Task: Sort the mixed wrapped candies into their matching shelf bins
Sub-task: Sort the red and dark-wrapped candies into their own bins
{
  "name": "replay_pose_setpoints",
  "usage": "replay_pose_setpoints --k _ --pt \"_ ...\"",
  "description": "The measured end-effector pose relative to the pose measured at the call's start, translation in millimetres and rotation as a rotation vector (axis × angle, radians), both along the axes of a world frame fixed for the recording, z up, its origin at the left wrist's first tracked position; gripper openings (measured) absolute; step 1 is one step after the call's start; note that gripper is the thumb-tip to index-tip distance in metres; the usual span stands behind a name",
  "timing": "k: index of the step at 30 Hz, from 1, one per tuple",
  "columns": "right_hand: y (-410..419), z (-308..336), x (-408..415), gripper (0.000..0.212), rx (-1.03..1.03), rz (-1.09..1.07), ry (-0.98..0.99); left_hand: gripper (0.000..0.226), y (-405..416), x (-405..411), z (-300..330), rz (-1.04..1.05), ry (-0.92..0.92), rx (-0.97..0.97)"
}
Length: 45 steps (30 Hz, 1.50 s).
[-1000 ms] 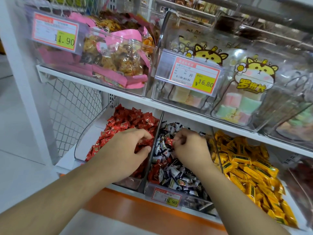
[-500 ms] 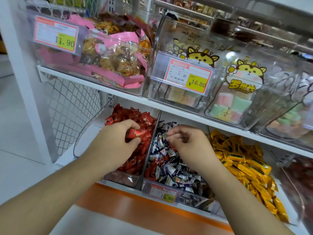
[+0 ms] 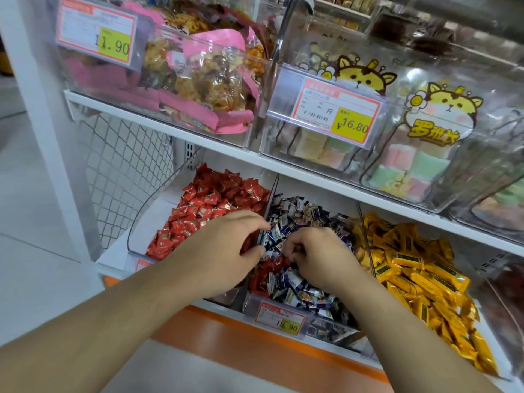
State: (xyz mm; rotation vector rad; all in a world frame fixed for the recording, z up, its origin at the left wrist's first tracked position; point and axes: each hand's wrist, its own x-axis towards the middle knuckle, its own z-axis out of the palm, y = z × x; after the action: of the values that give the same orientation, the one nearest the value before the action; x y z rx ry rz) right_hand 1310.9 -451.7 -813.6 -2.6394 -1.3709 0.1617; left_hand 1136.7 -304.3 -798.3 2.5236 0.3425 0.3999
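Observation:
On the lower shelf stand three clear bins: red candies (image 3: 209,205) on the left, blue-and-white candies (image 3: 306,293) in the middle, yellow candies (image 3: 411,262) on the right. A few stray red candies (image 3: 263,275) lie in the front left of the middle bin. My left hand (image 3: 224,253) lies across the divider (image 3: 270,194) between the red and middle bins, and its fingertips reach onto the blue-and-white candies. My right hand (image 3: 317,256) is in the middle bin with its fingers curled down into the pile. What they hold is hidden.
The white upper shelf (image 3: 255,158) overhangs the bins. It carries clear tubs of pink-wrapped snacks (image 3: 198,80) and of pastel sweets (image 3: 408,165). A price tag (image 3: 280,319) hangs on the middle bin's front. A wire mesh panel (image 3: 127,165) closes the left side. An orange base strip (image 3: 226,338) runs below.
My left hand held a red candy over the red bin. It has moved right onto the divider, and the candy no longer shows in it. My right hand has dipped lower into the middle bin.

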Motion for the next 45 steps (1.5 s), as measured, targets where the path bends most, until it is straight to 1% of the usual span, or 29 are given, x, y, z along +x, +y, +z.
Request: replay_pose_setpoints --k 3,7,9,11,13,15,17,19,21,22,23,26,30,34,41,43,45 --pt "-6 6 0 0.029 0.093 -0.061 0.035 0.038 2 -1 -1 0.021 -0.039 -0.018" --pt "-11 27 -6 0.022 0.341 -0.212 0.123 0.033 2 -2 3 0.066 -0.098 -0.070" --pt "-10 39 -16 0.017 0.494 -0.249 0.270 0.036 1 -1 4 0.073 -0.134 -0.106" --pt "-5 53 -33 0.013 0.624 -0.229 0.461 0.042 -2 -2 8 0.061 -0.174 -0.174" --pt "0 64 -50 0.011 0.663 -0.172 0.605 0.036 -5 -4 14 0.060 -0.198 -0.234" --pt "4 69 -58 0.008 0.666 -0.120 0.668 0.021 -3 -6 20 0.097 -0.229 -0.202" --pt "4 65 -55 0.010 0.674 -0.116 0.661 0.018 5 -10 21 0.210 -0.232 -0.124" --pt "0 54 -47 0.017 0.617 -0.144 0.569 0.028 15 -14 18 0.308 -0.154 -0.059" --pt "-5 39 -38 0.020 0.474 -0.149 0.439 0.049 23 -16 11 0.338 -0.043 -0.025" --pt "-7 32 -35 0.020 0.392 -0.131 0.388 0.055 24 -17 9 0.330 -0.020 -0.016" --pt "-7 25 -33 0.019 0.319 -0.105 0.358 0.055 23 -17 8 0.307 -0.024 -0.014" --pt "-1 15 -32 0.019 0.144 -0.009 0.284 0.048 15 -11 6 0.177 -0.053 -0.034" --pt "6 10 -33 0.025 0.029 0.091 0.163 0.046 4 -5 2 0.074 -0.022 -0.075" --pt "6 8 -29 0.035 -0.018 0.082 0.117 0.041 1 -3 0 0.038 0.011 -0.053" --pt "4 -1 -22 0.027 0.052 0.002 0.108 0.033 2 -6 2 0.033 -0.001 -0.049" --pt "1 1 -21 0.030 0.117 -0.075 0.197 0.030 2 -6 2 0.043 -0.012 -0.051" --pt "-3 8 -20 0.034 0.235 -0.146 0.305 0.028 3 -6 2 0.052 -0.030 -0.053"
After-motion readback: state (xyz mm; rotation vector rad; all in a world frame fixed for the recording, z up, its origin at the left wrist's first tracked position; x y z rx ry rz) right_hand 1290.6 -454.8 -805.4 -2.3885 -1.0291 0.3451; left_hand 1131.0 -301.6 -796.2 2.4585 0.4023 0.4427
